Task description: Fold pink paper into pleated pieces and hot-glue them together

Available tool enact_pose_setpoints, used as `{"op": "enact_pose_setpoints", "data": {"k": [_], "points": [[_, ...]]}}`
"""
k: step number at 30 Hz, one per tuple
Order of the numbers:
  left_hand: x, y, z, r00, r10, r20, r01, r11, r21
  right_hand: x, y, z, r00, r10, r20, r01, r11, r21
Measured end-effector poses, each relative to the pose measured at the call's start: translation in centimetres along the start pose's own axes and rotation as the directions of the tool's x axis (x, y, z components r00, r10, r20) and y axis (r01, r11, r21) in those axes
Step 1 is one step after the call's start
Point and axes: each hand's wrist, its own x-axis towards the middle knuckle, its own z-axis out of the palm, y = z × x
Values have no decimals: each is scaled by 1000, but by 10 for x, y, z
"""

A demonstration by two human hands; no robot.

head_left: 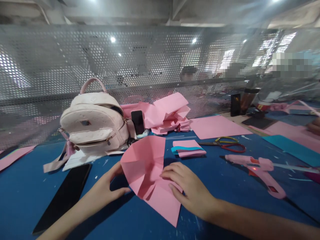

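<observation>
A creased sheet of pink paper (pixel 152 166) stands partly folded upright in the middle of the blue table, its lower corner pointing toward me. My left hand (pixel 113 183) is at the paper's left side, thumb and fingers apart; some fingertips are hidden behind the sheet. My right hand (pixel 186 188) grips the right part of the paper with curled fingers over the fold. Just beyond lies a small folded pink paper piece with a blue strip (pixel 188 149). A pink glue gun (pixel 260 168) with its light on lies to the right, near scissors (pixel 225 144) with red and yellow handles.
A white backpack (pixel 97 123) and a phone (pixel 138 122) stand at the back, beside stacked pink papers (pixel 172 111). A black flat device (pixel 65 196) lies left on the blue table (pixel 212 230). Blue paper (pixel 295 148) and another person's hand (pixel 313 126) are at right.
</observation>
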Motion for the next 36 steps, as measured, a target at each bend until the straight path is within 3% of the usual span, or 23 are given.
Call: {"op": "enact_pose_setpoints", "data": {"k": [2,4,9,11,16,36], "points": [[-4,3,6,1000,4,4,-4,999,-33,-1,-2,-1,995,-73,-63,74,997,24],[-8,9,12,1000,26,13,-25,996,-85,-1,-5,-2,986,-166,-35,167,985,37],[-13,22,22,994,93,49,-85,986,-143,1,-8,-4,915,-301,269,302,953,40],[-14,24,24,992,119,41,-113,986,-121,2,-7,-3,891,-309,333,313,949,41],[-15,25,26,989,144,46,-142,989,-38,2,-7,0,889,-301,345,308,951,36],[-16,24,27,981,163,107,-164,986,6,-5,-6,1,886,-299,354,353,930,-99]]}}
